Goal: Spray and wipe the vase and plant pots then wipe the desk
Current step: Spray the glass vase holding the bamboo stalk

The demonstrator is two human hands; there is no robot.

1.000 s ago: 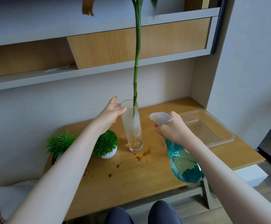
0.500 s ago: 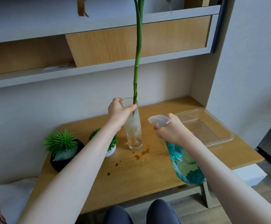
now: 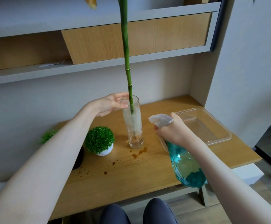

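We see one glass vase (image 3: pixel 132 125) on the desk (image 3: pixel 125 173), two plant pots left of it: white (image 3: pixel 103 151), black (image 3: pixel 79 157). Left hand (image 3: pixel 109 105) grip is curled loosely at vase rim, fingertips touching; right hand (image 3: pixel 172 132) grip is closed round one spray bottle (image 3: pixel 185 164), right of vase.

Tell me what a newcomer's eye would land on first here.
The tall green stalk rising out of the glass vase mid-desk, whose rim the left hand holds. Next, the teal spray bottle gripped by the right hand, nozzle toward the vase. Then the brown stains on the desk in front of the vase.
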